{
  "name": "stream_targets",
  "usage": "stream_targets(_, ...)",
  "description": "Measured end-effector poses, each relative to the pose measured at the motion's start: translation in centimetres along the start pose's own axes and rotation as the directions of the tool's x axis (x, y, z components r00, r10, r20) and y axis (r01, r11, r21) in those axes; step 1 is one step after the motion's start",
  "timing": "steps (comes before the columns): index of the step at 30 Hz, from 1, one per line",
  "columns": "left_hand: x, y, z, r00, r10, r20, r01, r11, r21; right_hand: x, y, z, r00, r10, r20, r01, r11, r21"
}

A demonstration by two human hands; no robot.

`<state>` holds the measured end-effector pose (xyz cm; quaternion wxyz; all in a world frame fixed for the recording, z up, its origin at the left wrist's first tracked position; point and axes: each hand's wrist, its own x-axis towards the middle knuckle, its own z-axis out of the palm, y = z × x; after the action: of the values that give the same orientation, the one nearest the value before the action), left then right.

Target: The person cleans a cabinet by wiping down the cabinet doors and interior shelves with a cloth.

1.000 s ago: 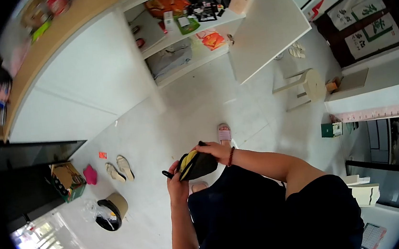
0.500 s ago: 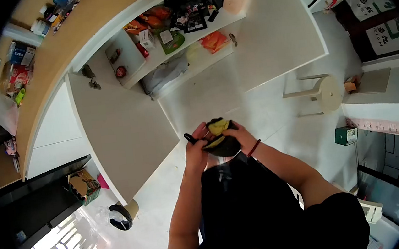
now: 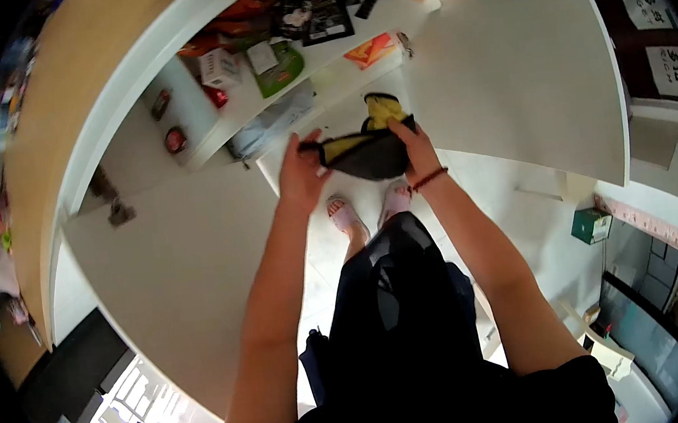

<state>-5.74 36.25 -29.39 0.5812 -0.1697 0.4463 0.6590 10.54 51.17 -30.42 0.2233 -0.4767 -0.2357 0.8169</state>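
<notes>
A cloth (image 3: 372, 158), dark grey on one side and yellow on the other with black edging, hangs spread between my hands. My left hand (image 3: 299, 171) pinches its dark left corner between thumb and fingers, a little blurred. At the opposite end my right hand (image 3: 421, 151) grips the cloth, its thumb lying over the yellow side. Part of the cloth folds up above the right hand, showing yellow. Beyond it stands an open cupboard, whose lower shelf (image 3: 319, 91) is just ahead of the cloth.
The left door (image 3: 175, 284) and right door (image 3: 512, 64) of the cupboard stand open on either side. Inside are a green packet (image 3: 280, 72), a small white box (image 3: 219, 68), dark packets (image 3: 326, 18) and a grey bag (image 3: 275, 120). My sandalled feet (image 3: 345, 213) are below.
I have moved closer to the cupboard. Both hands have gone forward and farther apart, and the cloth, bunched before, is now opened out between them.
</notes>
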Motion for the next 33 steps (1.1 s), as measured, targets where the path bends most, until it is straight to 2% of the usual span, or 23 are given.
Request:
stream_targets(3,7.3,2.0,-0.3,0.996,0.033,-0.084,-0.027,0.997,0.071,5.7,-3.0,0.0,0.986,-0.144,-0.090,0.131,0.982,-0.136)
stream_targets(4,9.3,2.8,0.1,0.995,0.060,-0.085,-0.054,0.996,0.073,8.8,-3.8,-0.9,0.971,-0.223,-0.083,0.192,0.940,-0.281)
stream_targets(5,10.3,3.2,0.1,0.992,0.081,-0.094,-0.073,0.994,0.077,10.8,-5.0,-1.2,0.950,-0.310,-0.041,0.279,0.899,-0.338)
stream_targets(6,11.2,3.7,0.1,0.985,0.129,-0.116,-0.124,0.991,0.052,11.3,-6.6,0.1,0.951,-0.303,-0.062,0.268,0.908,-0.321)
stream_targets(7,12.3,4.3,0.3,0.974,0.184,-0.136,-0.181,0.983,0.029,13.2,-7.7,0.3,0.889,-0.458,0.015,0.413,0.785,-0.461)
stream_targets(8,13.5,5.0,0.2,0.958,0.237,-0.159,-0.239,0.971,0.007,17.0,-7.8,-0.7,0.795,-0.599,0.093,0.517,0.589,-0.621)
stream_targets(9,14.6,5.7,-0.5,0.955,0.217,-0.201,-0.229,0.973,-0.038,17.8,-8.9,0.4,0.712,-0.683,0.164,0.574,0.431,-0.696)
stream_targets(10,15.1,6.0,-1.3,0.957,0.225,-0.184,-0.233,0.972,-0.020,18.2,-9.9,1.5,0.609,-0.758,0.234,0.499,0.137,-0.856)
stream_targets(12,16.1,6.3,-2.7,0.961,0.237,-0.144,-0.237,0.971,0.016,19.9,-10.1,2.7,0.485,-0.812,0.324,0.500,-0.046,-0.865)
stream_targets(13,16.5,6.9,-3.0,0.957,0.266,-0.113,-0.267,0.964,0.006,21.8,-9.3,2.3,0.500,-0.776,0.384,0.383,-0.199,-0.902)
stream_targets(14,16.9,7.1,-3.3,0.951,0.291,-0.103,-0.292,0.956,0.003,23.5,-7.7,1.8,0.514,-0.725,0.457,0.346,-0.312,-0.885)
stream_targets(16,16.2,8.2,-1.8,0.937,0.339,-0.085,-0.340,0.940,-0.005,21.9,-5.9,3.6,0.508,-0.700,0.502,0.384,-0.337,-0.860)
stream_targets(17,16.5,8.3,-1.1,0.928,0.348,-0.133,-0.355,0.935,-0.029,21.7,-4.4,4.2,0.516,-0.638,0.571,0.419,-0.393,-0.818)
stream_targets(18,16.6,8.1,-1.2,0.929,0.358,-0.091,-0.361,0.932,-0.024,21.2,-2.9,4.6,0.527,-0.570,0.631,0.452,-0.441,-0.776)
stream_targets(20,17.0,8.1,-1.4,0.923,0.384,0.006,-0.384,0.923,-0.016,19.4,-2.0,6.0,0.535,-0.535,0.654,0.508,-0.415,-0.755)
stream_targets(21,16.9,8.0,-0.7,0.920,0.389,-0.040,-0.388,0.921,0.034,19.6,-2.5,5.6,0.515,-0.513,0.687,0.508,-0.463,-0.726)
stream_targets(24,16.7,8.3,-0.3,0.920,0.392,-0.015,-0.388,0.914,0.115,22.3,-5.7,2.5,0.481,-0.479,0.734,0.416,-0.612,-0.672)
stream_targets(27,17.3,8.3,-0.5,0.941,0.333,-0.054,-0.327,0.941,0.091,22.5,-9.7,1.6,0.526,-0.636,0.564,0.274,-0.502,-0.821)
stream_targets(28,17.3,8.3,0.0,0.963,0.269,-0.011,-0.267,0.960,0.079,22.4,-9.6,1.7,0.551,-0.669,0.499,0.234,-0.450,-0.862)
stream_targets(30,17.0,8.2,0.9,0.988,0.135,0.074,-0.140,0.988,0.070,21.5,-8.2,3.2,0.605,-0.646,0.466,0.232,-0.416,-0.879)
stream_targets(31,16.8,8.1,2.3,0.995,0.071,0.075,-0.075,0.996,0.056,22.0,-6.3,3.4,0.604,-0.610,0.512,0.288,-0.432,-0.855)
stream_targets(32,17.2,8.0,2.7,0.991,0.104,0.083,-0.109,0.992,0.057,21.3,-4.4,3.8,0.541,-0.598,0.592,0.382,-0.452,-0.806)
stream_targets(33,17.8,7.8,3.0,0.986,0.138,0.091,-0.144,0.988,0.056,20.2,-3.5,4.6,0.554,-0.543,0.631,0.430,-0.462,-0.776)
